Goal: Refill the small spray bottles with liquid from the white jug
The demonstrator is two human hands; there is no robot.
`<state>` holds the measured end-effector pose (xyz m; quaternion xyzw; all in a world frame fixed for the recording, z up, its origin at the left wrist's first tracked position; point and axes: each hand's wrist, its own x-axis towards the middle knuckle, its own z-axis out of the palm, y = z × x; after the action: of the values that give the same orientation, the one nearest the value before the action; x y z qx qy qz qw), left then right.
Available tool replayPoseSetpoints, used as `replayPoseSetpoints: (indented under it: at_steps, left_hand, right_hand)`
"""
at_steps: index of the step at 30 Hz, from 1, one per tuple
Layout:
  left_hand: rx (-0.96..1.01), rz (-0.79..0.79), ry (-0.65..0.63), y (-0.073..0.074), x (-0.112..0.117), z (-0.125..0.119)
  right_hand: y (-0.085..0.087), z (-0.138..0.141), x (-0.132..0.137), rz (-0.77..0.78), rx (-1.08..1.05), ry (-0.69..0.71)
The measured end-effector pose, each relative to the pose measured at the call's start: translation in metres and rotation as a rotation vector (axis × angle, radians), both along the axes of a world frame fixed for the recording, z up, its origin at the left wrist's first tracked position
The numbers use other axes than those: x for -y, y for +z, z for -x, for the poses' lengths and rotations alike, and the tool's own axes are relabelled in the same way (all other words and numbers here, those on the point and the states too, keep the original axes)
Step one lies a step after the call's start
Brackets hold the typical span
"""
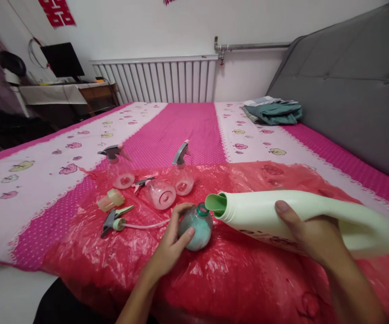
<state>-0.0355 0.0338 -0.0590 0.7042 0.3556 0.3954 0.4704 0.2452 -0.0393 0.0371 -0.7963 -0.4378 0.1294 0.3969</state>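
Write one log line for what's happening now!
left hand: holds small bottle | right hand: tilts big jug, spout beside bottle mouth

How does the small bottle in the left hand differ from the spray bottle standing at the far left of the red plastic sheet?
The small bottle in the left hand has no spray head, its neck open; the far-left spray bottle carries its grey trigger head. The held one looks teal with bluish-white contents; the far-left one is clear pink and looks nearly empty. The held one is gripped; the other stands free. Both are small, round-bodied and sit on the red plastic sheet.
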Motion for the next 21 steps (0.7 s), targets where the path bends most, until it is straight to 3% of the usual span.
replayPoseSetpoints:
  at_steps: [3, 10, 21]
  left_hand:
    - [0.010, -0.027, -0.014, -0.002, -0.003, 0.004]
    - [-0.103, -0.099, 0.018, -0.022, 0.000, 0.004]
    - [-0.033, -0.099, 0.142, -0.026, 0.000, 0.004]
  right_hand:
    - [-0.001, -0.001, -0.001, -0.007, -0.016, -0.002]
    - [-0.002, -0.002, -0.001, -0.015, -0.058, -0.025]
    - [-0.015, -0.026, -0.004, -0.011, -0.127, -0.111]
